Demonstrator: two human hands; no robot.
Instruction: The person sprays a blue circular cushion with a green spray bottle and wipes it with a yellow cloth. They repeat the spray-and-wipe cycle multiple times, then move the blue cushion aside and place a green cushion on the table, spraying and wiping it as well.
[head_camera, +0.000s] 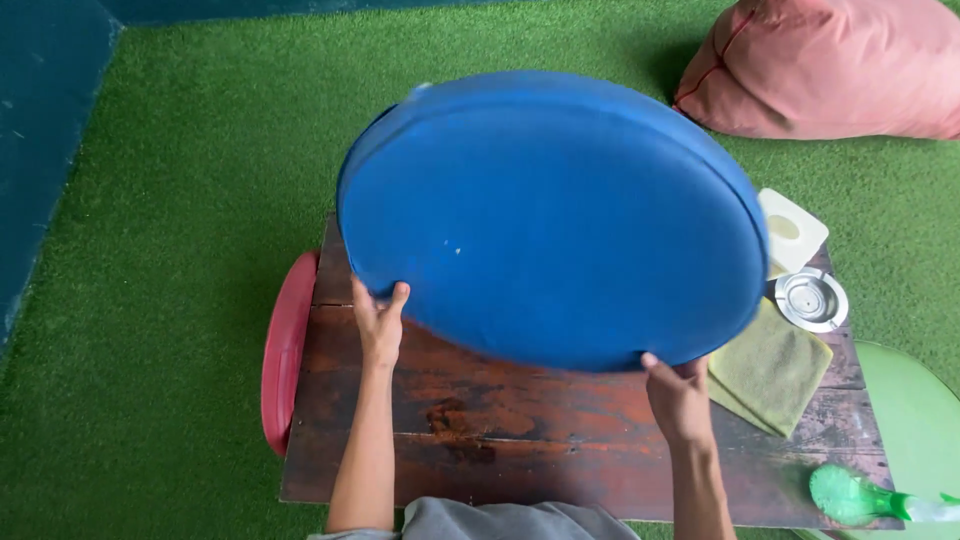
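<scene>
Casual lounge or play corner, artificial green turf floor (180, 250), low worn wooden table (520, 440), pink beanbag (830, 70) upper right, teal wall (40, 120) upper left

Two bare forearms, no sleeves, no rings/watch visible, hands (380, 325) ungloved, grey top w/ soft folds at chest

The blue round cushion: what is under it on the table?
Under the blue round cushion, held up by the left hand and right hand, bare dark wood of the table shows. The far part of the tabletop is covered, so unknown.
</scene>
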